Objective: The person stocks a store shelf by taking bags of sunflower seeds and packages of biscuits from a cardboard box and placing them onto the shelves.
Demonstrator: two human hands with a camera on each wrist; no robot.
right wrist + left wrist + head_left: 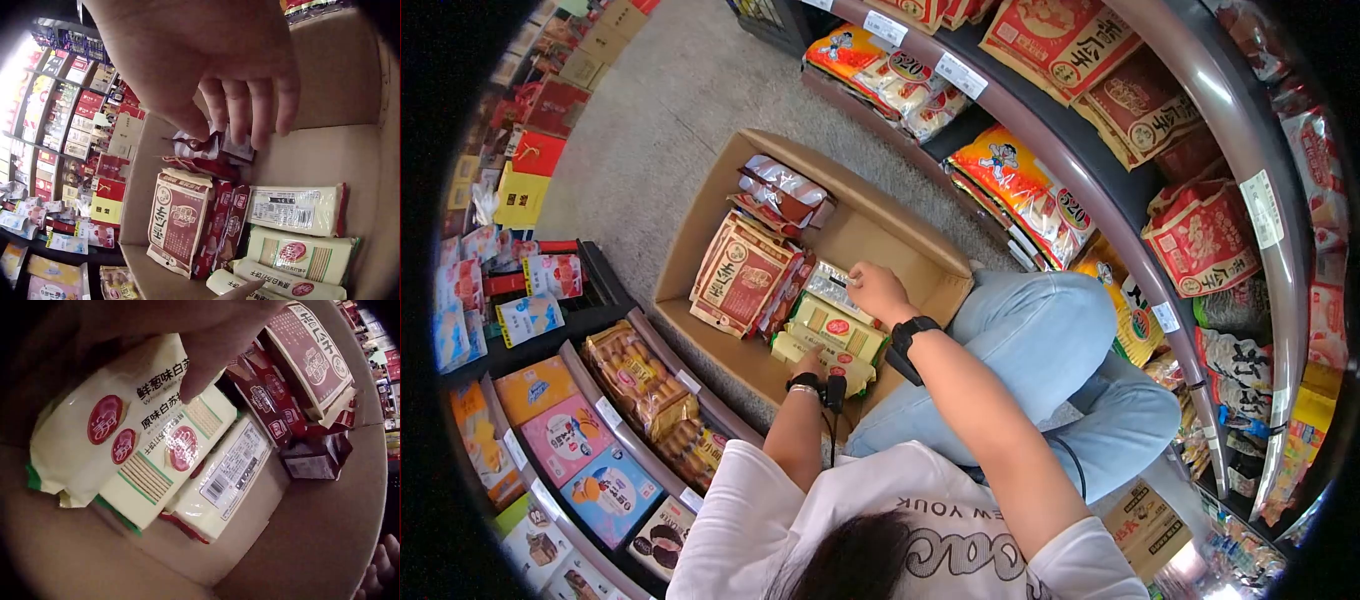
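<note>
My left hand (803,367) is low in a cardboard box (905,235), at cream cracker packs with green edges. A straight finger (199,365) touches the nearest cracker pack (81,440), which lies tilted against another green-edged cracker pack (147,481); the palm's underside is hidden. Beside these lies a cream pack (232,467) with its barcode side up. My right hand (206,56) hovers over the box, fingers loosely bent and nothing in them. Brown-red paper food bags (750,280) stand along the box's other side, with dark red packets (224,225) next to them.
A shiny brown-and-white pouch (785,190) sits in the box's far corner. Store shelves (1090,190) with snack bags curve along the right. Another shelf with boxed cakes (610,490) and bagged pastries (635,375) stands at the left. Bent legs in jeans (1030,330) press close to the box.
</note>
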